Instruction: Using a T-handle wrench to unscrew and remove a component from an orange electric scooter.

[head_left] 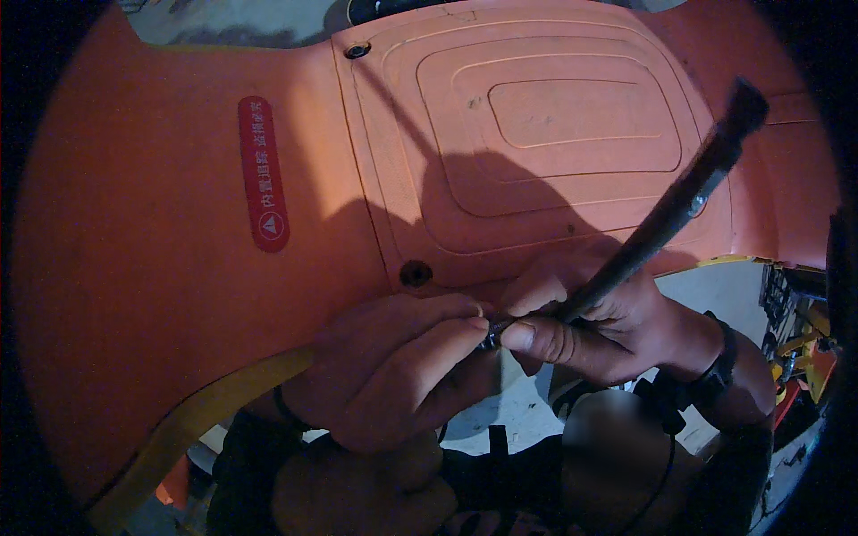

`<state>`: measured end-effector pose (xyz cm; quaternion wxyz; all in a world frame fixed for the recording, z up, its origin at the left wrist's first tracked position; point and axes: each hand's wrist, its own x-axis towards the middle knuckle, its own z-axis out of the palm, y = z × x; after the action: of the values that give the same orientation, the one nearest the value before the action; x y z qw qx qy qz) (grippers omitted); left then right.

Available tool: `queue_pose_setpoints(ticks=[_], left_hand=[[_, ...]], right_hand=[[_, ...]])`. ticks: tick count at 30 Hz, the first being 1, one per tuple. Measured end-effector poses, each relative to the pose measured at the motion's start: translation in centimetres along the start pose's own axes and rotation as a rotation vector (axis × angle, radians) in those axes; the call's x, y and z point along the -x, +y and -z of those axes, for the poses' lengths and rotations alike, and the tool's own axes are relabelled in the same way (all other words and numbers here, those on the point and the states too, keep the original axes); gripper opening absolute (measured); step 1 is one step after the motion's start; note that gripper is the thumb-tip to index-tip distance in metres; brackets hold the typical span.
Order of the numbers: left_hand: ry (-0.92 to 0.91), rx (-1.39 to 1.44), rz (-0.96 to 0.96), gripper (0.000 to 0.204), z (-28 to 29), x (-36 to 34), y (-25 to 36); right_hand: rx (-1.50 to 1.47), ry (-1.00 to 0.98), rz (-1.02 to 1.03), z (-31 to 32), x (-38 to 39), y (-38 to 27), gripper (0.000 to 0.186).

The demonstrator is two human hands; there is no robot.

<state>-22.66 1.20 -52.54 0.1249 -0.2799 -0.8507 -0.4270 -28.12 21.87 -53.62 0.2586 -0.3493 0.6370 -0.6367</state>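
My left hand point(402, 362) is closed, its thumb and fingers pinching a small dark metal piece point(491, 340) that may be a fastener. Close against it, my right hand point(617, 326) is wrapped round a long dark rod-shaped tool point(657, 223). The tool slants up to the right and widens at its far end; its exact kind I cannot make out. My right thumb tip meets the small piece too, and fingers hide most of it. Both hands are at the near edge of a large orange panel point(313, 170), just below a dark round hole point(416, 273).
A second hole with a fitting point(357, 51) sits at the panel's far side. Rounded ridges mark its raised middle section point(572, 116), and a red label point(264, 174) is on the left. Assorted yellow and red items point(809, 353) lie on the right, beyond my wrist.
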Motion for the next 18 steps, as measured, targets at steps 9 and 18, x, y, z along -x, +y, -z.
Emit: queue_pose_setpoints(ticks=[9, 18], left_hand=[[-0.083, -0.026, -0.135, 0.035, 0.42, -0.41, -0.65], [-0.108, -0.015, -0.039, 0.032, 0.9, -0.68, -0.11]], right_hand=[[0.009, 0.054, 0.037, -0.21, 0.07, 0.23, 0.008], [-0.013, 0.023, 0.044, -0.02, 0.12, 0.15, 0.009]])
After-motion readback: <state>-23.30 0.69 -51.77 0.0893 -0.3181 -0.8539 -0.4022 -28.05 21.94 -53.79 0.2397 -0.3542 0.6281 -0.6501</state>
